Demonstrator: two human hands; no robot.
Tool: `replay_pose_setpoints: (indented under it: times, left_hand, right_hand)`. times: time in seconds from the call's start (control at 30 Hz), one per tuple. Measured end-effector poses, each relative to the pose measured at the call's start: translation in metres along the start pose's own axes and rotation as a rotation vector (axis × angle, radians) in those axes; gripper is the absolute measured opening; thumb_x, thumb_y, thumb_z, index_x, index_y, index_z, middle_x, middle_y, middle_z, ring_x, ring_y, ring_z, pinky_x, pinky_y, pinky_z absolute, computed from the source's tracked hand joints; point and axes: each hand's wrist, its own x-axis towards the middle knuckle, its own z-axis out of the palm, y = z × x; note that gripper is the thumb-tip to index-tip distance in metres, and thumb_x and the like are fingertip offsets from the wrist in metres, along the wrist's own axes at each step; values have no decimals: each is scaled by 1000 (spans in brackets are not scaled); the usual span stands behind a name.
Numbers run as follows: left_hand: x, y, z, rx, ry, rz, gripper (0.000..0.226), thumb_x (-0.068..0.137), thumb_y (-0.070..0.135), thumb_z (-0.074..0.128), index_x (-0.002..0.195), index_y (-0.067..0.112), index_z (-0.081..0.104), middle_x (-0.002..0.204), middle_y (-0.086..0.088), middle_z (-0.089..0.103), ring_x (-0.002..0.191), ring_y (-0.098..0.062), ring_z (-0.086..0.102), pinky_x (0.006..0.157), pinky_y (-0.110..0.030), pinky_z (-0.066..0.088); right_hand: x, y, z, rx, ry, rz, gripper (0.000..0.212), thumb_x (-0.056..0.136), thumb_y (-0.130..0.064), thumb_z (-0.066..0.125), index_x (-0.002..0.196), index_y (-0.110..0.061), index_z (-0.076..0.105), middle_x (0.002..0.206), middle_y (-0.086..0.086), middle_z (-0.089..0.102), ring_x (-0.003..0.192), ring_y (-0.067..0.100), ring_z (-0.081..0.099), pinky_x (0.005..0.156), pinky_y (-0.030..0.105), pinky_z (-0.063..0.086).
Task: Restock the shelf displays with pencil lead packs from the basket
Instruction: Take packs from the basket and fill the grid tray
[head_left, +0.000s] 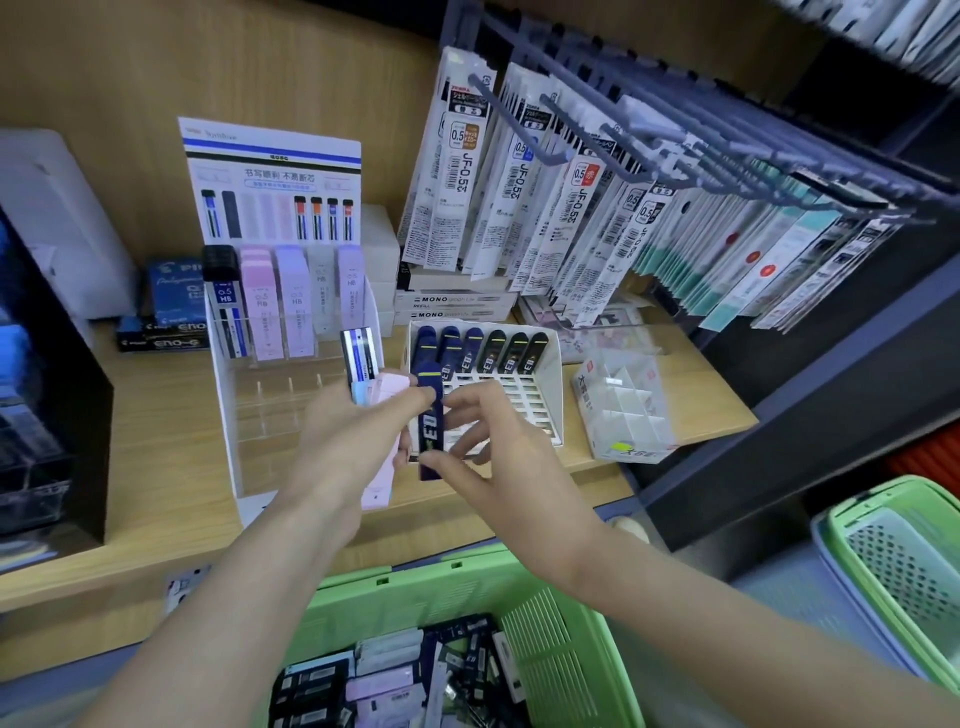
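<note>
Your left hand (340, 447) grips a bunch of pink and striped lead packs (388, 389), its fingertips touching the navy pack (430, 418) that your right hand (491, 460) pinches upright. That pack hangs over the white tray (557, 374) at its 7 o'clock corner. The green basket (563, 649) of more stock lies at 6 o'clock.

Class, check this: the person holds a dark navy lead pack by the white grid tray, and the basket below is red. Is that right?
Not quite: the head view shows the basket is green, not red. The person does hold the dark navy lead pack by the white grid tray.
</note>
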Motion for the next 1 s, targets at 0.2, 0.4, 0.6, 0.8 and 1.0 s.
replay_pose_setpoints:
  times: [0.2,0.4,0.6,0.8,1.0]
  left_hand:
    - [-9,8,-10,46,-63,72,12,79,12,70,73,17,61,44,2,49,36,-10,41,42,-21,38]
    - [-13,11,-19,163,-153,117,16,78,10,72,71,11,58,52,-4,50,33,-6,39,35,-14,34]
    - [-5,8,-24,85,-81,74,18,78,23,75,74,12,60,51,-2,52,39,-9,42,40,-18,38]
    - [3,8,-25,20,-21,8,25,78,26,75,71,16,53,51,0,49,43,-12,44,52,-25,41]
    - [11,12,-27,-35,-4,-4,20,79,26,75,77,14,59,41,8,49,36,-7,42,47,-21,43]
  right_hand:
    - [11,-8,-6,153,76,68,37,91,-17,60,113,-38,39,95,-17,56,79,0,57,70,9,43]
    - [23,-15,-19,162,-40,30,33,85,-5,65,93,-36,62,84,-11,62,74,8,67,74,22,52]
    - [47,-3,-41,80,102,82,12,86,-12,66,90,-23,65,85,-6,68,76,6,66,69,14,51]
    - [84,37,-51,-187,227,113,13,90,-7,60,94,-18,59,80,-13,56,74,-3,53,65,-4,38]
    - [103,61,-39,-295,156,133,13,90,-8,59,102,-11,64,85,-5,58,78,7,54,67,5,39]
